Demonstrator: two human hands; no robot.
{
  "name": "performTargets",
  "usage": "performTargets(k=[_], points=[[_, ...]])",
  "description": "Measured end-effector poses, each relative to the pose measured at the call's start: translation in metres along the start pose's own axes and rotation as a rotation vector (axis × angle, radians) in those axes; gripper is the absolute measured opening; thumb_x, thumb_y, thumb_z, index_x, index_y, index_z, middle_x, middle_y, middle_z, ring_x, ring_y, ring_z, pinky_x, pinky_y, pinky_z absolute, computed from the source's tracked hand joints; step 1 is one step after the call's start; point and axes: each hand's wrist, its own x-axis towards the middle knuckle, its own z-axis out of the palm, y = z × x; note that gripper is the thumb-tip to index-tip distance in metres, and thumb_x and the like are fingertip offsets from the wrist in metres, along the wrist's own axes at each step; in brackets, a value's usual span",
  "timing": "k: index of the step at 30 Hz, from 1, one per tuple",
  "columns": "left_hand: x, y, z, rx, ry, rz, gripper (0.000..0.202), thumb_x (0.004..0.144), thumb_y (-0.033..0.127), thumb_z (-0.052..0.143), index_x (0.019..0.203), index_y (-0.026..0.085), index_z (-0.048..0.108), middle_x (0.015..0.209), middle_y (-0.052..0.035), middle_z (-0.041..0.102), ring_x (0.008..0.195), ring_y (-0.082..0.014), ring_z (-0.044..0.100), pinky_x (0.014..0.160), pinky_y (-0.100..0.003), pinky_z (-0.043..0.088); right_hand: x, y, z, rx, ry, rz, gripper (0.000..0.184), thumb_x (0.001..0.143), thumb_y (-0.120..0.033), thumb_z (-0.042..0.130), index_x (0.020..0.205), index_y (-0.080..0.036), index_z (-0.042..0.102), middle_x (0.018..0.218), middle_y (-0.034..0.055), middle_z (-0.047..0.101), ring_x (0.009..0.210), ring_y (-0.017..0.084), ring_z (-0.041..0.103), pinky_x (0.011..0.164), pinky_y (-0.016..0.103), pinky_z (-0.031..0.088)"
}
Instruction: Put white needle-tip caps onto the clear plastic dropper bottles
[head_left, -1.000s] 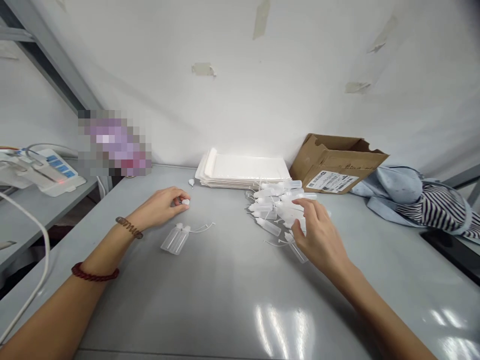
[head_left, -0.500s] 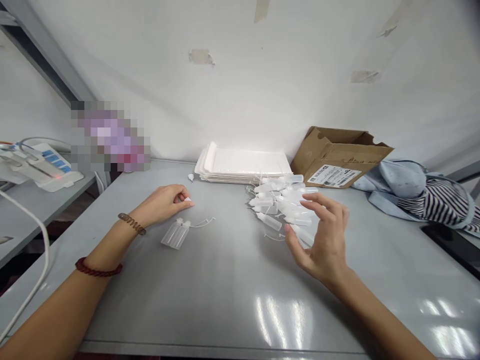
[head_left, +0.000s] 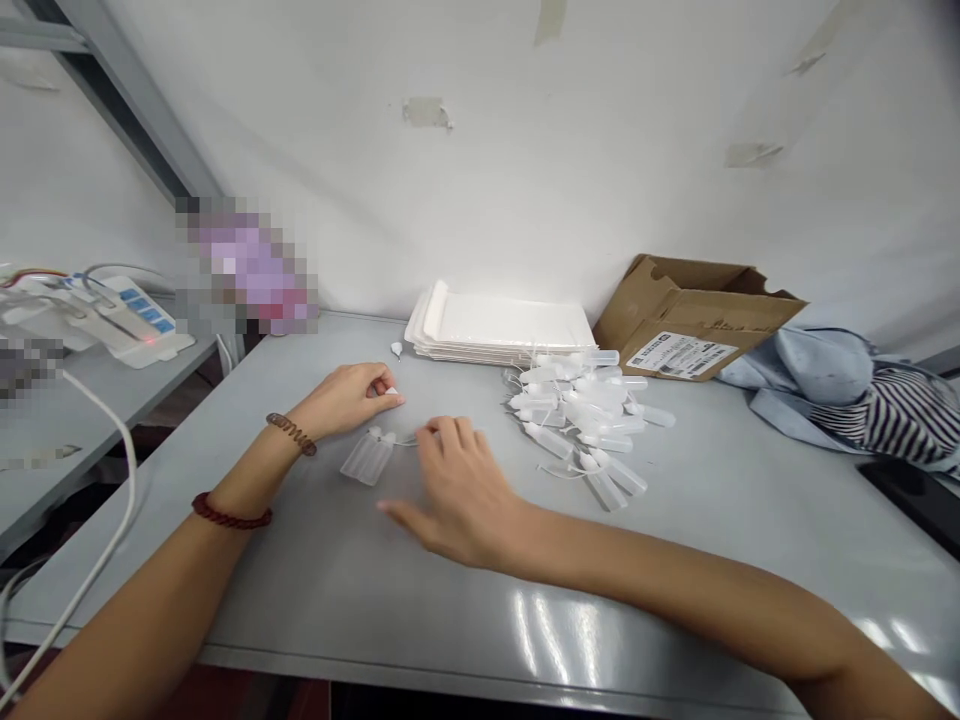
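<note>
My left hand (head_left: 356, 398) rests on the table with its fingertips pinched around a small white piece (head_left: 391, 391), mostly hidden by the fingers. Just in front of it lie a few small clear squeeze bottles (head_left: 367, 456) side by side, with thin white cap straps pointing right. My right hand (head_left: 465, 490) is open over the table, right of these bottles, thumb and fingers apart, its fingertips near the straps. A loose pile of similar translucent bottles (head_left: 589, 405) with white tops spreads out to the right.
Behind the pile lies a stack of white padded envelopes (head_left: 510, 322). An open cardboard box (head_left: 690, 310) leans by the wall, beside blue and striped cloth (head_left: 847, 390) and a black phone (head_left: 911, 505). A small white cap (head_left: 396, 349) sits near the envelopes. A white cable (head_left: 127, 480) hangs at left.
My right hand has swung left from the bottle pile to beside the small group of bottles. My left hand keeps its pinch. The view has shifted slightly.
</note>
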Motion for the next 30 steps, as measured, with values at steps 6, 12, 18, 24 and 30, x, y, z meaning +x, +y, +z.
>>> performTargets(k=[6, 12, 18, 24, 30], points=[[-0.001, 0.002, -0.001, -0.002, -0.006, 0.005, 0.024, 0.077, 0.039, 0.050, 0.082, 0.017, 0.060, 0.077, -0.0035, 0.065, 0.070, -0.0196, 0.060, 0.063, -0.028, 0.044, 0.034, -0.014, 0.021, 0.005, 0.077, 0.022, 0.075, 0.074, -0.067, 0.053, 0.109, -0.001, 0.056, 0.103, 0.0185, 0.055, 0.092, 0.029, 0.046, 0.079, 0.042, 0.044], [-0.001, 0.002, 0.000, 0.013, 0.014, -0.007, 0.026, 0.076, 0.041, 0.052, 0.080, 0.017, 0.060, 0.080, -0.0053, 0.065, 0.073, -0.0216, 0.060, 0.065, -0.030, 0.044, 0.033, -0.012, 0.026, -0.008, 0.046, 0.064, 0.070, 0.074, -0.067, 0.054, 0.103, -0.003, 0.060, 0.098, 0.0170, 0.056, 0.091, 0.029, 0.046, 0.076, 0.042, 0.044], [-0.002, 0.003, -0.001, 0.019, 0.022, -0.002, 0.026, 0.076, 0.042, 0.053, 0.080, 0.017, 0.060, 0.078, -0.0050, 0.066, 0.071, -0.0217, 0.060, 0.064, -0.030, 0.044, 0.032, -0.011, 0.030, -0.055, 0.036, 0.057, 0.053, 0.078, -0.055, 0.057, 0.097, -0.005, 0.061, 0.097, 0.0166, 0.056, 0.090, 0.030, 0.047, 0.073, 0.041, 0.043], [-0.003, 0.006, -0.002, -0.017, 0.051, 0.013, 0.023, 0.076, 0.040, 0.055, 0.078, 0.017, 0.060, 0.075, -0.0042, 0.064, 0.071, -0.0218, 0.060, 0.064, -0.030, 0.044, 0.012, 0.005, 0.003, -0.052, 0.102, -0.042, 0.047, 0.081, -0.047, 0.056, 0.106, -0.007, 0.057, 0.102, 0.0171, 0.057, 0.095, 0.031, 0.048, 0.079, 0.047, 0.041], [-0.019, 0.041, -0.005, -0.137, 0.104, 0.065, 0.024, 0.082, 0.041, 0.052, 0.085, 0.018, 0.059, 0.083, -0.0026, 0.066, 0.071, -0.0167, 0.059, 0.064, -0.026, 0.045, -0.051, 0.053, -0.020, 0.037, 0.210, -0.303, 0.054, 0.089, -0.021, 0.052, 0.136, -0.007, 0.030, 0.114, 0.0192, 0.053, 0.107, 0.029, 0.047, 0.087, 0.045, 0.043]])
